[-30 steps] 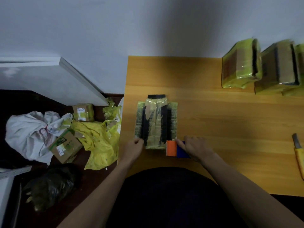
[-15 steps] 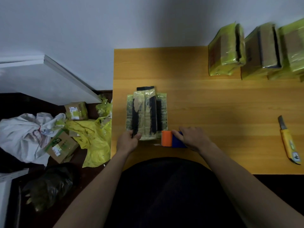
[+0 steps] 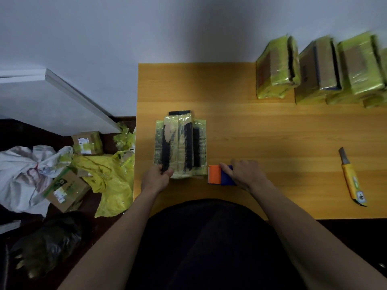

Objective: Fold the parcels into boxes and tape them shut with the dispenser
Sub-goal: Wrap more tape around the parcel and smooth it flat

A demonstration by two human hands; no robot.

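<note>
A flattened parcel [image 3: 180, 144], cardboard covered in yellow-green tape with black strips, lies on the wooden table [image 3: 261, 130] in front of me. My left hand [image 3: 157, 177] pinches its near left corner. My right hand [image 3: 244, 174] grips the orange and blue tape dispenser [image 3: 217, 175], which rests on the table just right of the parcel's near right corner.
Three yellow-taped boxes [image 3: 276, 68] stand at the table's far right. A yellow utility knife [image 3: 351, 178] lies near the right edge. On the floor to the left are small cardboard boxes [image 3: 66, 189], yellow plastic [image 3: 109, 181] and a white bag [image 3: 23, 176].
The camera view shifted, so everything sits differently in frame. Both hands keep their hold; the dispenser has drawn slightly away from the parcel's corner.
</note>
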